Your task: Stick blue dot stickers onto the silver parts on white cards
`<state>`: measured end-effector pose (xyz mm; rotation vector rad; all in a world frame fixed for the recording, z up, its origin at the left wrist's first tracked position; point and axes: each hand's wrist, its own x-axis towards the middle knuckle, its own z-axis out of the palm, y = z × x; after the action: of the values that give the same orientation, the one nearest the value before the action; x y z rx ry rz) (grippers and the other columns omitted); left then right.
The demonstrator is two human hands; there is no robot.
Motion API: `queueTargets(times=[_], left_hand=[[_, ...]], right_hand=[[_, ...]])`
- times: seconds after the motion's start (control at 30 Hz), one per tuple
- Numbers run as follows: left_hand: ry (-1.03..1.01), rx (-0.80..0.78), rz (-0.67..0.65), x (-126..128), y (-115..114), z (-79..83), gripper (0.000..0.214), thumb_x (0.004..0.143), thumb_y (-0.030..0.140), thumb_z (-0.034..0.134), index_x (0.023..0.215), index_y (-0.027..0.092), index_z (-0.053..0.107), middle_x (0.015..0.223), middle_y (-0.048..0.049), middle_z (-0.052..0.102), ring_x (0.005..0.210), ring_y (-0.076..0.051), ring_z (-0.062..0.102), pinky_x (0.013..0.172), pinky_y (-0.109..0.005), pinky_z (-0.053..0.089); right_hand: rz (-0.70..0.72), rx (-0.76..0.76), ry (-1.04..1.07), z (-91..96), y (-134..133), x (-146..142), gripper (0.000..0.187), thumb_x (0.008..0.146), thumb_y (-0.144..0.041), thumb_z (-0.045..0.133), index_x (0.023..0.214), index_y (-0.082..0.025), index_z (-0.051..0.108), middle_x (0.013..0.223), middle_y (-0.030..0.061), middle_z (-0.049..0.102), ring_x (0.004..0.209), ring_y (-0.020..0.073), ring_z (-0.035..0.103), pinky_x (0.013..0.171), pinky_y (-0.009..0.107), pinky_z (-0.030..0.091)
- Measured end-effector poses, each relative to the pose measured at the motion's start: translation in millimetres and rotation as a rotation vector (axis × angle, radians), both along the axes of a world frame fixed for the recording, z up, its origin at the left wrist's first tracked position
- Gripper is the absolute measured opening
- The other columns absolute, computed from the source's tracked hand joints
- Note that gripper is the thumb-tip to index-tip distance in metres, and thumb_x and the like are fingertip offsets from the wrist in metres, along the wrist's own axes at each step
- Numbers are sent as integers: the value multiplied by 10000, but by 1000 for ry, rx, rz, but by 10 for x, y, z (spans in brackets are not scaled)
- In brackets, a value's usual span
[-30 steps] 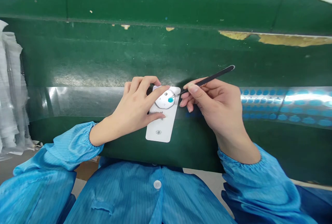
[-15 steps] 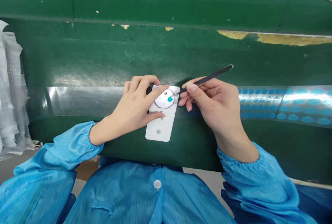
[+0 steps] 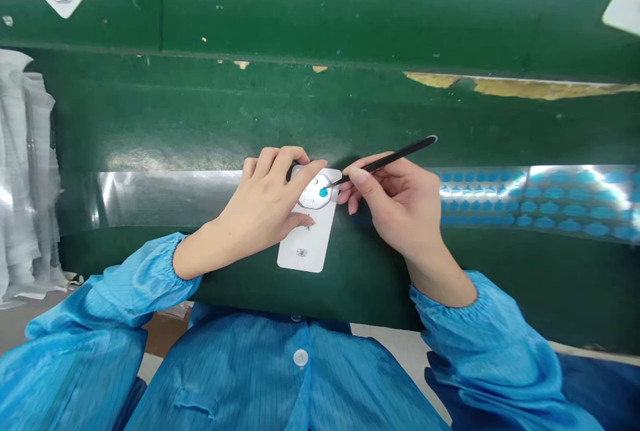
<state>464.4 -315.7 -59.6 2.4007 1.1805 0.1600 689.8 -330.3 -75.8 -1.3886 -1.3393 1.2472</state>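
Gripping black tweezers (image 3: 395, 154) in right hand (image 3: 400, 208), left hand (image 3: 260, 211) open, pressing white card (image 3: 310, 251), hiding its corner.

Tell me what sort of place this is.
Probably a small-parts assembly line bench: a green belt, a blue smock, a film strip of blue dot stickers, and tweezers in the right hand over a white plate the left hand holds.

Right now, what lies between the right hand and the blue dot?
Head view: only the black tweezers, held in the right hand, tip reaching the blue dot on the white plate under the left hand.
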Motion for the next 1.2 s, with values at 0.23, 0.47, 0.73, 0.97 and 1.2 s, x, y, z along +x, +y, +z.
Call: queueTargets(times=[0.23, 0.47, 0.73, 0.97, 1.2], left_hand=[[8, -24, 29, 53, 91, 83, 786, 711, 284, 977, 1332, 118, 525, 1310, -187, 547, 1207, -373, 486, 959, -472, 408], [-707, -550, 199, -40, 145, 85, 458, 828, 248, 833, 1139, 216, 497, 1080, -16, 601, 876, -157, 600, 734, -271, 476], [-839, -642, 325, -68, 103, 25, 473, 821, 313, 829, 1133, 227, 484, 1035, -5, 587, 817, -137, 592, 629, -236, 467], [-772, -538, 301, -43, 32, 87, 442, 837, 266, 775, 1159, 221, 475, 1060, -27, 616, 867, -171, 614, 699, -270, 481], [-1090, -750, 506, -124, 93, 41, 706, 774, 320, 886, 1368, 228, 516, 1069, -41, 686, 896, -194, 676, 765, -285, 559]], right_hand=[[-135, 473, -72, -69, -58, -18, 162, 1062, -351, 640, 966, -233, 698, 880, 48, 665, 750, 187, 693, 671, 354, 595], [1, 199, -60, 143, -127, -168, 185, 1050, -394, 627, 1113, -225, 667, 1001, 53, 636, 849, 191, 637, 704, 337, 544], [5, -225, 171, 177, -94, -372, 378, 892, -545, 798, 953, -191, 681, 774, 11, 667, 642, 159, 626, 549, 260, 487], [-63, -196, 138, 145, -103, -413, 401, 872, -547, 810, 825, -190, 632, 719, -6, 622, 613, 132, 557, 552, 243, 437], [-29, -104, 252, 39, -124, -568, 411, 921, -598, 732, 1014, -213, 624, 846, 18, 673, 697, 163, 612, 612, 273, 504]])
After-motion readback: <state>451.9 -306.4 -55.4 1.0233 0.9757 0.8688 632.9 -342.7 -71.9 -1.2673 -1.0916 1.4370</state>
